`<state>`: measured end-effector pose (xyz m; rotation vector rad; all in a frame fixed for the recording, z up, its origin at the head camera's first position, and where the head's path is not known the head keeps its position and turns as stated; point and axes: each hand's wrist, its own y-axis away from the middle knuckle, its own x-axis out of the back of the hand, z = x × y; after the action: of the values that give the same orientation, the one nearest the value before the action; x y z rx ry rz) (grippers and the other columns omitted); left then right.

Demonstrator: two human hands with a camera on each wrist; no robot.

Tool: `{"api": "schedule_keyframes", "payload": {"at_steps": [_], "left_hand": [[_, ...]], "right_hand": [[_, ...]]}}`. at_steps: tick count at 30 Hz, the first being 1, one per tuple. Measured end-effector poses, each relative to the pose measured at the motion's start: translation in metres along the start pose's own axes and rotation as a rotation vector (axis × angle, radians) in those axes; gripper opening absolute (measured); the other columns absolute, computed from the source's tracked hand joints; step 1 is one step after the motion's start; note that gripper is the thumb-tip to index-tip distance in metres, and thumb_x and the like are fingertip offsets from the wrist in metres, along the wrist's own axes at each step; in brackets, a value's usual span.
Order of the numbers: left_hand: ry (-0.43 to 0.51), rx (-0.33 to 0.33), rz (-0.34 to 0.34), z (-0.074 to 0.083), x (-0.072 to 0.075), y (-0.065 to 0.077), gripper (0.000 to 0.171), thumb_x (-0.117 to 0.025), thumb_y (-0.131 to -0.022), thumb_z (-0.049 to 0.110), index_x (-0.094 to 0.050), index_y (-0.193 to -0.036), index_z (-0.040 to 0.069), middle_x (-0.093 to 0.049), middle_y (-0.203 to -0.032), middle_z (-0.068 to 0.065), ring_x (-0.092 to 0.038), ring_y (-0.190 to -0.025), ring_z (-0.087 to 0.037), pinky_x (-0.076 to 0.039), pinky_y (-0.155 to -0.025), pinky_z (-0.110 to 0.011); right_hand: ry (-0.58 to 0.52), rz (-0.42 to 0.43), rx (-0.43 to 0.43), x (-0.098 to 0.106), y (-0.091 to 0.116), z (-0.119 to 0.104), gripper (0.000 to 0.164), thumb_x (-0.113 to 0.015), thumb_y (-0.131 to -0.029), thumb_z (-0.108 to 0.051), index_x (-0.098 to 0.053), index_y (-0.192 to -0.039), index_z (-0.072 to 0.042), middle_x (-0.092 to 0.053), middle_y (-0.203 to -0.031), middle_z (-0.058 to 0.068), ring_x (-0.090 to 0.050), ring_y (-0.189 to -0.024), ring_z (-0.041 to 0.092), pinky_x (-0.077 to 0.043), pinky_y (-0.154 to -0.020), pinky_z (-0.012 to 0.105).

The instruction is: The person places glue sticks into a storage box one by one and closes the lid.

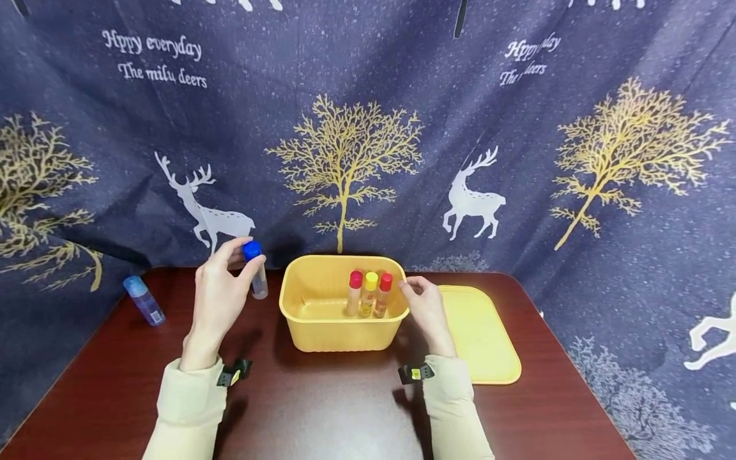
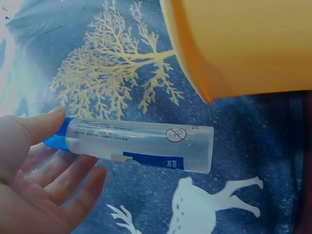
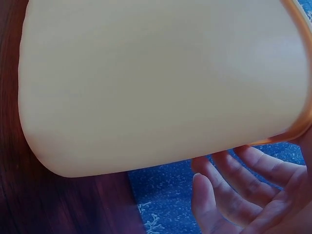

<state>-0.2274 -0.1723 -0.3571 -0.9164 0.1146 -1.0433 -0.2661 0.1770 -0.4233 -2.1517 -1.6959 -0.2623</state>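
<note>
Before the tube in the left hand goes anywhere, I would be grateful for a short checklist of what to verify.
1. Grip: ok; the left hand pinches the held tube at its blue cap.
2. Yellow box uncovered: ok; the lid lies on the table, to the box's right.
3. Room inside: ok; three tubes are toward the right end, with bare floor left of them.
4. Held tube above the opening: not ok; it is left of the box.
5. Right hand steadying the box: cannot tell; it is at the right rim, but its hold is unclear.
</note>
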Motion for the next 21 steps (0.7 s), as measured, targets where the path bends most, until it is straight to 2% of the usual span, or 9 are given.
{"api": "schedule_keyframes", "payload": {"at_steps": [8,14,18,21], "left_hand": [[0.012,-0.042,-0.002,0.014,0.0,-0.001,0.041,-0.078,-0.084,0.011,-0.065,-0.123,0.006,-0.071,-0.101,-0.013,-0.067,-0.087,-0.025,-0.041,-0.075,-0.013],[0.029,-0.026,-0.056,0.019,-0.006,-0.004,0.04,-0.078,-0.085,0.016,-0.065,-0.122,0.006,-0.071,-0.098,-0.011,-0.068,-0.084,-0.021,-0.045,-0.073,-0.013],[0.03,-0.011,-0.123,0.024,-0.012,-0.01,0.04,-0.076,-0.087,0.021,-0.065,-0.122,0.007,-0.071,-0.098,-0.009,-0.067,-0.085,-0.02,-0.053,-0.073,-0.027],[0.039,-0.019,-0.177,0.028,-0.017,-0.016,0.04,-0.076,-0.087,0.022,-0.065,-0.122,0.007,-0.071,-0.1,-0.01,-0.067,-0.087,-0.021,-0.054,-0.076,-0.039]], "right_hand": [[-0.021,-0.008,-0.005,-0.002,0.0,-0.001,0.025,-0.065,-0.094,-0.022,-0.069,-0.105,-0.001,-0.07,-0.1,0.016,-0.065,-0.096,0.036,-0.051,-0.081,0.038],[-0.019,-0.008,-0.018,-0.002,0.002,-0.001,0.024,-0.065,-0.093,-0.022,-0.069,-0.104,-0.001,-0.07,-0.1,0.016,-0.065,-0.093,0.03,-0.051,-0.082,0.039],[-0.018,-0.012,-0.019,-0.002,0.001,-0.001,0.025,-0.065,-0.094,-0.023,-0.068,-0.105,-0.001,-0.069,-0.101,0.015,-0.065,-0.094,0.031,-0.051,-0.082,0.04],[-0.023,-0.01,-0.017,-0.002,0.001,-0.002,0.025,-0.065,-0.094,-0.023,-0.068,-0.105,-0.001,-0.069,-0.101,0.016,-0.065,-0.096,0.034,-0.051,-0.082,0.04]]}}
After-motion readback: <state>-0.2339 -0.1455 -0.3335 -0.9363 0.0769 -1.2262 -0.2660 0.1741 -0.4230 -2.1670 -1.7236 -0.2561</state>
